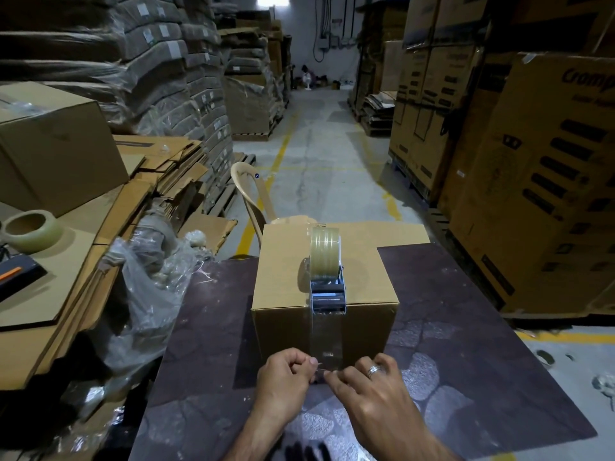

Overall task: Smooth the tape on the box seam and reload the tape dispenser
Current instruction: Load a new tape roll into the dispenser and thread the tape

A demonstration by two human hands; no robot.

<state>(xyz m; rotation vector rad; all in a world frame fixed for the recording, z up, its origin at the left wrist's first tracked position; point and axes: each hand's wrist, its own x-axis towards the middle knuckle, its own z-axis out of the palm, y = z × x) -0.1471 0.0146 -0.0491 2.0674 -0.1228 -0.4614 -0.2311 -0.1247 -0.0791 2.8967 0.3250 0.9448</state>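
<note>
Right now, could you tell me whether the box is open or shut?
Shut: the box has flat flaps, with tape running over its seam.

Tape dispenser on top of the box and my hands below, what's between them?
In the head view, a clear tape strip runs down the box front from the tape dispenser to both hands.

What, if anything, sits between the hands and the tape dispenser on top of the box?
Nothing visible. Both the left hand and the right hand are at the tape strip low on the box front; the tape dispenser sits on top, above them, unobstructed.
</note>
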